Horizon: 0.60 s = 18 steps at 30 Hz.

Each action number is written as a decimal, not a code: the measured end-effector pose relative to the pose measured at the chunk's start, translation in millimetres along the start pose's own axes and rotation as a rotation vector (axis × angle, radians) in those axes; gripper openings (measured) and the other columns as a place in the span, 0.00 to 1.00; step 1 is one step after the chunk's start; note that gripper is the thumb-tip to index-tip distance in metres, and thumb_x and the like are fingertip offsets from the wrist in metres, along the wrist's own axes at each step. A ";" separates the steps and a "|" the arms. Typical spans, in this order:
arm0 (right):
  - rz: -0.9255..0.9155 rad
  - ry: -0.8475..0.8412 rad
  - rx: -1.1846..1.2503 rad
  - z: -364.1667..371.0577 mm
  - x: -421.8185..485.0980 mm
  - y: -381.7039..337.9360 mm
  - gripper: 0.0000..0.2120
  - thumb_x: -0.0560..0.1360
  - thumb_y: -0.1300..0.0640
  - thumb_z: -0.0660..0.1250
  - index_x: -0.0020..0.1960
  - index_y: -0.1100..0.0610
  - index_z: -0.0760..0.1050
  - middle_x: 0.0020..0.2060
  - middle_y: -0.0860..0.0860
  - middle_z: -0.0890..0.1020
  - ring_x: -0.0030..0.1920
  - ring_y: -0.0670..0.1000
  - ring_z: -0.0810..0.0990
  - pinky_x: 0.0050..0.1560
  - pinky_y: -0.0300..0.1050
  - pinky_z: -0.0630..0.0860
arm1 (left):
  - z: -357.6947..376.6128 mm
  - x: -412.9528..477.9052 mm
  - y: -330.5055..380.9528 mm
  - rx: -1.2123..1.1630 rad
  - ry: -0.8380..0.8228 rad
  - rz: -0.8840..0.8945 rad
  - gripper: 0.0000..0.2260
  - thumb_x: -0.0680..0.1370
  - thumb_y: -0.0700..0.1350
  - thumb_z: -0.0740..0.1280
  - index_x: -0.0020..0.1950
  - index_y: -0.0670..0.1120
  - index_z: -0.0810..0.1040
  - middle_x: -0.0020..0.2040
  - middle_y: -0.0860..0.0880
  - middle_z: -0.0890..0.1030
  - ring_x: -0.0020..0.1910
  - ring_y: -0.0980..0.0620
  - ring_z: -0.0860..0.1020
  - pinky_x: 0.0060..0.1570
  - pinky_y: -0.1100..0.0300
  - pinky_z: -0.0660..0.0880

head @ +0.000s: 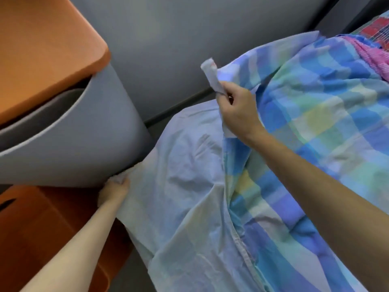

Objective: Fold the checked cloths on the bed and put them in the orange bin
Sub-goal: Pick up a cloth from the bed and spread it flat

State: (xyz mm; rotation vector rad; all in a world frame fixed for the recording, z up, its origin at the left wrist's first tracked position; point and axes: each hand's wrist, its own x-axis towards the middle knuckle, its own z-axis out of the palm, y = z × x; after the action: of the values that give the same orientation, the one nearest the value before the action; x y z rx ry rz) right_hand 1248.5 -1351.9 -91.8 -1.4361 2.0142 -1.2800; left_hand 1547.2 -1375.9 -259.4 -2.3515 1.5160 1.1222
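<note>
While the checked cloth [284,165] spreads from 6 o'clock up toward 2 o'clock, its pale underside showing on the left part, the left hand [113,191] at 8 o'clock grips 1 bunched corner, close against a grey curved panel [63,148]. Under that arm, at 8 o'clock, sits the orange bin [42,220]. Farther off, just above centre, the right hand [237,111] pinches another corner, held raised. A pink cloth [374,53] lies at 2 o'clock, against the checked cloth's far edge.
</note>
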 end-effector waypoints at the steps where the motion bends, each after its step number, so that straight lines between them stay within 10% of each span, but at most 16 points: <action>1: -0.019 -0.071 0.012 16.5 -3.4 -18.8 0.17 0.73 0.68 0.59 0.33 0.48 0.64 0.25 0.43 0.62 0.26 0.43 0.61 0.30 0.35 0.57 | -0.5 1.1 -4.7 -0.115 -0.033 -0.052 0.24 0.80 0.53 0.60 0.69 0.38 0.68 0.68 0.39 0.71 0.64 0.38 0.71 0.61 0.49 0.71; 8: -0.020 -0.465 0.140 97.9 -71.2 -110.2 0.22 0.80 0.59 0.58 0.29 0.52 0.56 0.23 0.47 0.59 0.28 0.47 0.59 0.29 0.41 0.56 | -18.1 13.1 -34.3 -0.744 -0.123 -0.396 0.19 0.73 0.44 0.72 0.59 0.34 0.75 0.57 0.40 0.78 0.55 0.41 0.78 0.47 0.54 0.74; 13: 0.298 -0.410 0.002 107.3 -87.0 -88.8 0.22 0.81 0.50 0.57 0.30 0.57 0.62 0.24 0.49 0.64 0.27 0.46 0.61 0.28 0.39 0.57 | -35.2 -1.0 -21.9 -0.958 -0.069 -0.239 0.09 0.76 0.37 0.68 0.54 0.35 0.77 0.50 0.44 0.78 0.48 0.47 0.76 0.51 0.52 0.75; 18: 0.351 -0.317 0.167 96.6 -103.1 -102.0 0.15 0.78 0.58 0.61 0.33 0.59 0.67 0.25 0.46 0.65 0.27 0.44 0.63 0.29 0.32 0.61 | -75.1 -56.2 7.8 -1.312 -0.408 -0.046 0.06 0.76 0.34 0.64 0.50 0.41 0.78 0.44 0.45 0.83 0.42 0.49 0.81 0.48 0.54 0.79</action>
State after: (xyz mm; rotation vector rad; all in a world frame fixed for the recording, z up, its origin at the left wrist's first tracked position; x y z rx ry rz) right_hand 1418.1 -1313.4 -80.2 -1.0716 1.7985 -0.9765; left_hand 1567.0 -1373.8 -167.4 -2.3260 0.5385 2.9470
